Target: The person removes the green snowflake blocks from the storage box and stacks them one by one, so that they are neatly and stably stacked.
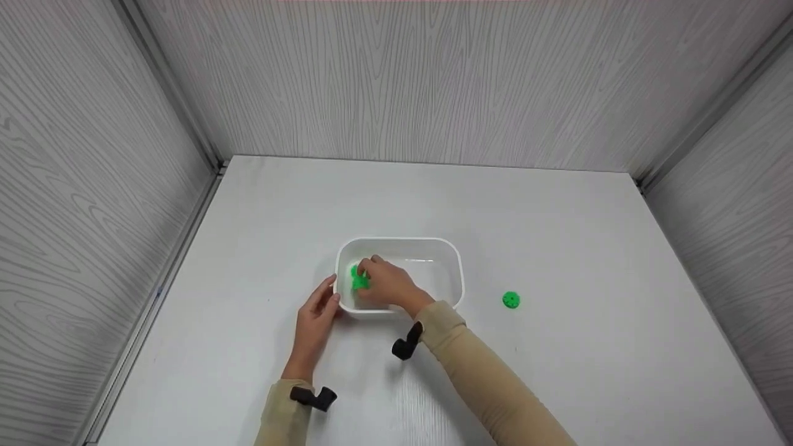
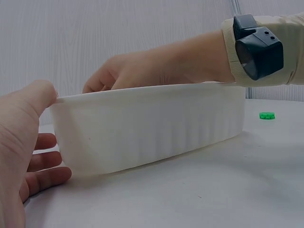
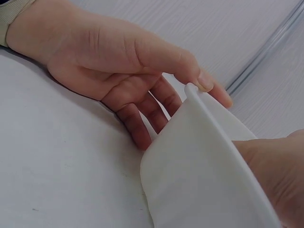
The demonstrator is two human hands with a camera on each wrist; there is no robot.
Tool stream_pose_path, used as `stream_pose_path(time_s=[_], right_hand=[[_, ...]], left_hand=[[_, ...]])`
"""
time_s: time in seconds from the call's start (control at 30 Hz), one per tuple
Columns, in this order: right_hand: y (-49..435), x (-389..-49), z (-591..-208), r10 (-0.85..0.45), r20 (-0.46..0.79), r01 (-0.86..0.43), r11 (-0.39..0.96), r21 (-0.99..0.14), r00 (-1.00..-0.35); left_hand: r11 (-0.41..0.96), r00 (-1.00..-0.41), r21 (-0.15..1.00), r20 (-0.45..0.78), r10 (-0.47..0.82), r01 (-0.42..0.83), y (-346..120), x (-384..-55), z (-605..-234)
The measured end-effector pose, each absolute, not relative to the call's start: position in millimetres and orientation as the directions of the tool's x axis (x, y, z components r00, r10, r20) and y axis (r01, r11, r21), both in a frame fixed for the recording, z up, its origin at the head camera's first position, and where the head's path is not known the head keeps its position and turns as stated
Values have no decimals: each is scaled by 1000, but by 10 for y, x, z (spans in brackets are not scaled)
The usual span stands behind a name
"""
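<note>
A white plastic tub [image 1: 433,239] with rounded corners stands on the table. My left hand [image 1: 315,325] steadies its left end: in the right wrist view the thumb [image 3: 205,81] rests at the rim and the other fingers lie along the outer wall. Inside the tub, my right hand [image 1: 389,284] reaches to the left end, fingers bent down around a bright green plastic piece [image 1: 360,282]. Those fingertips are partly hidden behind the hand in the head view and by the tub wall [image 2: 147,128] in the left wrist view.
A small green toothed disc [image 1: 511,300] lies on the white table [image 1: 576,260] to the right of the tub. Grey wood-grain panels [image 1: 427,80] enclose the table at the back and both sides. Black wrist cameras [image 1: 407,342] sit on both sleeves.
</note>
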State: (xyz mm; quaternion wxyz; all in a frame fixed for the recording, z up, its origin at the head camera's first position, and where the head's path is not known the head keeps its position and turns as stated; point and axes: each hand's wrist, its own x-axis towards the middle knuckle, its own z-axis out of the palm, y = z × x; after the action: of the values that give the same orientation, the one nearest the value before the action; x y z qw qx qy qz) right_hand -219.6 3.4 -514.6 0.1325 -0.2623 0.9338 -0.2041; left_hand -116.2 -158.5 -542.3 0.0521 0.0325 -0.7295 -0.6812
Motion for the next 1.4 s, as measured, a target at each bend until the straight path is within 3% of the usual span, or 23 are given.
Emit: stream_pose_path(time_s=[0.6,1.4], right_hand=[[262,-2086,-5018,-546,-14,-425,668,-611,-838],[662,-1926,-4925,-528,291,-586,566,-580,-798]], left_hand=[[72,-988,995,73,-139,64,-1627,-1243,-5730],[56,-987,995,92,-133,86,-1626,-1259,-5731]])
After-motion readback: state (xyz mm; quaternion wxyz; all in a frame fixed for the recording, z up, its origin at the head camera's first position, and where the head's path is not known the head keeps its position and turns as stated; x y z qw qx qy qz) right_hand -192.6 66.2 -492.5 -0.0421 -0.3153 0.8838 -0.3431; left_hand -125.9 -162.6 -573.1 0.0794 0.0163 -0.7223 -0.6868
